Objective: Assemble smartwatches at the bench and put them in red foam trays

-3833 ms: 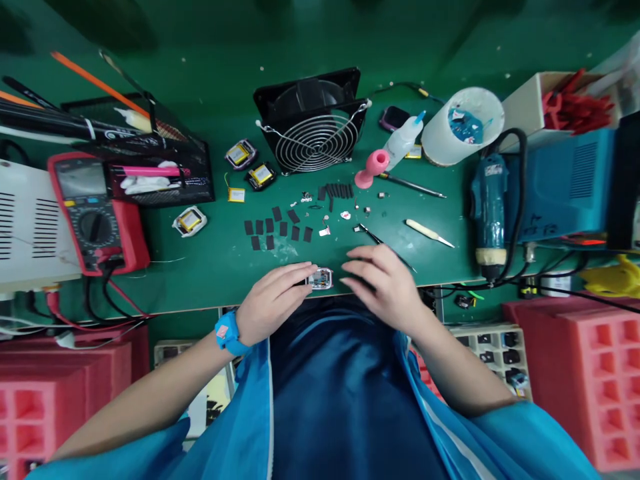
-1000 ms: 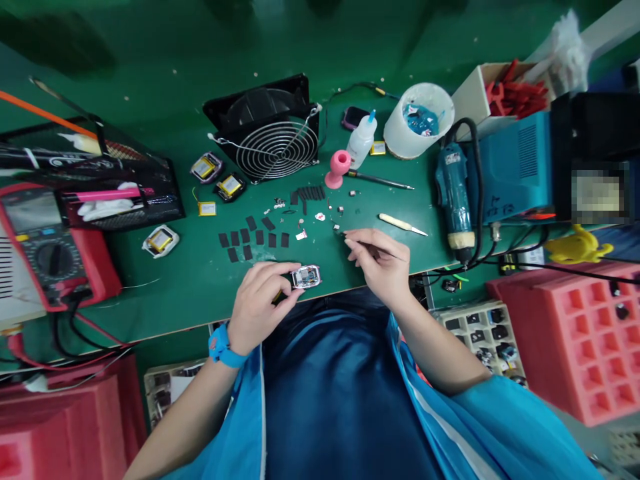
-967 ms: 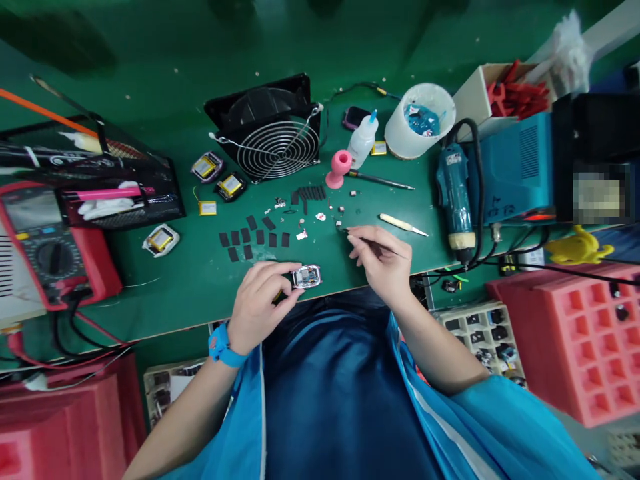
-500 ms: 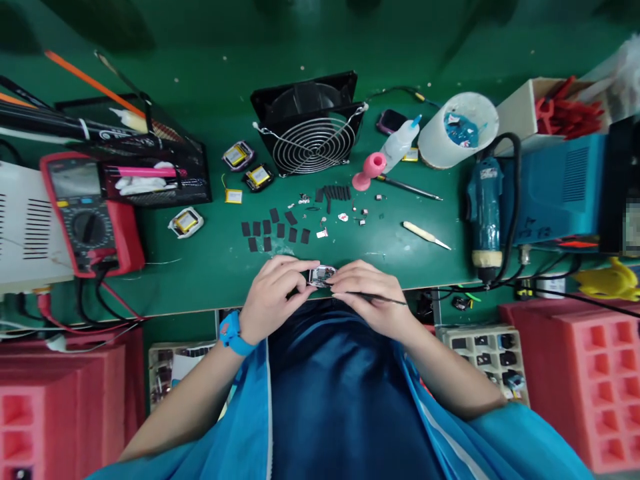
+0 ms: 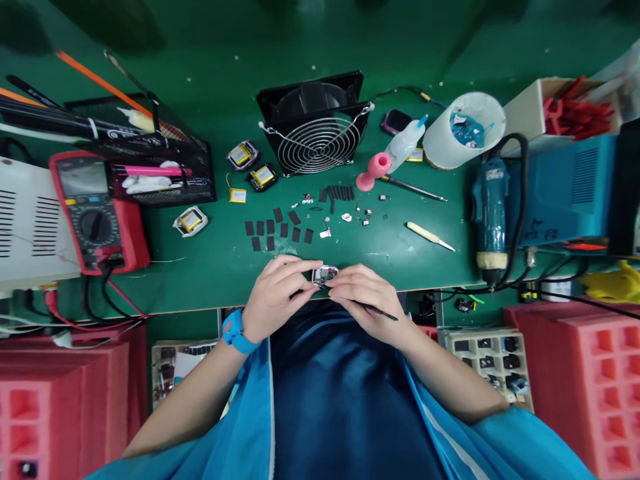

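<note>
My left hand (image 5: 285,293) pinches the left edge of a small open watch case (image 5: 325,274), whose circuit board shows inside a pale rim. Held in my right hand (image 5: 367,300) are slim black tweezers (image 5: 376,310). Their tip reaches the lower edge of the case, though fingers partly hide it. Both hands are at the bench's front edge. Beyond them lie several black rectangular pads (image 5: 270,227), a row of narrow black strips (image 5: 343,193) and tiny loose parts (image 5: 367,223).
A fan (image 5: 317,133) stands behind the parts. At left are a multimeter (image 5: 93,220), a mesh organiser (image 5: 210,167) and opened watches (image 5: 191,221). Rightward are a pink-based bottle (image 5: 404,143), a white tub (image 5: 437,143), a cream-handled tool (image 5: 430,236) and an electric screwdriver (image 5: 490,213).
The view has shifted slightly, so the bench things appear further right. The right hand has tilted the tweezers, their rear end now lower. The left hand keeps its hold on the watch case.
</note>
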A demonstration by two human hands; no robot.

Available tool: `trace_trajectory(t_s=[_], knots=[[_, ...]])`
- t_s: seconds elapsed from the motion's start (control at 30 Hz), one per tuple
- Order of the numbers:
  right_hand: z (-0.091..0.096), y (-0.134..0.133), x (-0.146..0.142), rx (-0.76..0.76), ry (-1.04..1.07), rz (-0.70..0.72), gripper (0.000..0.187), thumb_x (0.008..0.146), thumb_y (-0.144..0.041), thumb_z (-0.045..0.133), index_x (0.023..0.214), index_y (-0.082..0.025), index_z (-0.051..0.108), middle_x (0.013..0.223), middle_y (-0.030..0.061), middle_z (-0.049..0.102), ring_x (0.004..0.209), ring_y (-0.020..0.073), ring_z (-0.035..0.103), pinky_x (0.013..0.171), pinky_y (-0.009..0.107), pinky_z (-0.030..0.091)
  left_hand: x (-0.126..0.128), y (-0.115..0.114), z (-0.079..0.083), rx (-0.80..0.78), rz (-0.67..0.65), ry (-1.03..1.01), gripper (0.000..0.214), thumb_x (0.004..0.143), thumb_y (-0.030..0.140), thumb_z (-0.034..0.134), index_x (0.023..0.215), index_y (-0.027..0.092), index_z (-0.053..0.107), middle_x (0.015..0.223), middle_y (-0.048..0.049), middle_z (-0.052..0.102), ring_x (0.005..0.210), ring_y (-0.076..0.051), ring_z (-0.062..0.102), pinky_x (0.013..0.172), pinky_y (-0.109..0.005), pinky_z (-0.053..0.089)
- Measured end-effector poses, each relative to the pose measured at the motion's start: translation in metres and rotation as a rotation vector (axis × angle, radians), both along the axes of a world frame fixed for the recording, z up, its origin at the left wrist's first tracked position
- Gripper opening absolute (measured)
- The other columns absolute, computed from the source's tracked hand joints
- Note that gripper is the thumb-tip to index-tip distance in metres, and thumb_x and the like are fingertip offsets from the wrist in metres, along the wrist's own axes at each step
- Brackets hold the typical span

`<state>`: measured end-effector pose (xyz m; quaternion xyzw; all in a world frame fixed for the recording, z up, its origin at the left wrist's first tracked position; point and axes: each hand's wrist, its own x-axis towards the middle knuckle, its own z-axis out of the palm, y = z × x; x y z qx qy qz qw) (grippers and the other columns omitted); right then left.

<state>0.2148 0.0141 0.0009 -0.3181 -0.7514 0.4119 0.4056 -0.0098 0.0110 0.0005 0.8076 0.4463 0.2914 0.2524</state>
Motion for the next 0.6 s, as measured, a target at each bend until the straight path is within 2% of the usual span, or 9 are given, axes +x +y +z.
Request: trace_trajectory(t_s=[0.17,0.23,0.3,0.37,0.47,0.53,0.6], knots=[[0.0,0.001,0.001,-0.05,0.055,0.004,0.014,0.096,-0.011,0.065,0.103,-0.02,0.073,0.098,0.0093,0.079,0.095,0.0226,0.073,0.088,0.043,0.06,-0.001,0.0,0.0,-0.005,0.012,-0.003,0.006,0.092,0.015,0.071,0.092,0.021,0.069,0.118,-0.0052,0.077,0.105,-0.021,0.064,0.091,-0.038,0.056],[0.002,0.002,0.005,-0.15,0.103,-0.063,0.009,0.096,-0.015,0.066,0.099,-0.021,0.073,0.095,0.0073,0.079,0.092,0.0219,0.073,0.084,0.04,0.061,-0.001,-0.001,-0.001,0.013,0.01,0.002,0.007,0.093,0.017,0.07,0.098,0.022,0.071,0.118,-0.005,0.076,0.104,-0.02,0.064,0.091,-0.038,0.056],[0.005,0.006,0.013,-0.264,0.087,-0.172,0.008,0.099,-0.023,0.063,0.094,-0.022,0.07,0.089,0.0055,0.077,0.08,0.0193,0.073,0.072,0.034,0.061,-0.001,-0.003,-0.001,0.022,0.003,0.001,0.006,0.093,0.02,0.071,0.098,0.023,0.073,0.118,-0.0047,0.076,0.103,-0.02,0.064,0.092,-0.038,0.056],[0.01,0.011,0.023,-0.307,-0.068,-0.264,0.022,0.104,-0.032,0.052,0.089,-0.021,0.064,0.076,0.0027,0.071,0.06,0.0157,0.067,0.056,0.028,0.054,0.002,-0.005,-0.001,0.011,0.011,0.0,0.003,0.094,0.022,0.07,0.093,0.023,0.073,0.117,-0.0045,0.077,0.102,-0.019,0.064,0.092,-0.038,0.056],[0.018,0.019,0.04,-0.14,-0.54,-0.286,0.045,0.105,-0.05,0.04,0.071,-0.023,0.053,0.053,-0.0004,0.054,0.041,0.0156,0.051,0.042,0.028,0.034,0.005,-0.008,0.0,-0.004,0.034,0.009,0.007,0.095,0.023,0.068,0.091,0.022,0.073,0.117,-0.0048,0.077,0.101,-0.02,0.065,0.092,-0.038,0.057],[0.025,0.022,0.053,-0.019,-0.841,-0.306,0.053,0.102,-0.06,0.037,0.068,-0.023,0.052,0.05,0.0012,0.051,0.038,0.0168,0.045,0.041,0.029,0.023,0.0,-0.01,0.004,-0.008,0.015,0.011,0.008,0.097,0.024,0.066,0.097,0.022,0.073,0.119,-0.0062,0.076,0.104,-0.02,0.065,0.093,-0.038,0.057],[0.031,0.023,0.067,0.003,-0.948,-0.393,0.054,0.098,-0.068,0.04,0.077,-0.022,0.06,0.055,0.0029,0.055,0.039,0.0176,0.043,0.04,0.029,0.02,-0.018,-0.011,0.012,0.003,0.003,0.036,0.012,0.098,0.026,0.063,0.105,0.023,0.073,0.123,-0.0074,0.074,0.107,-0.02,0.066,0.093,-0.037,0.057]])
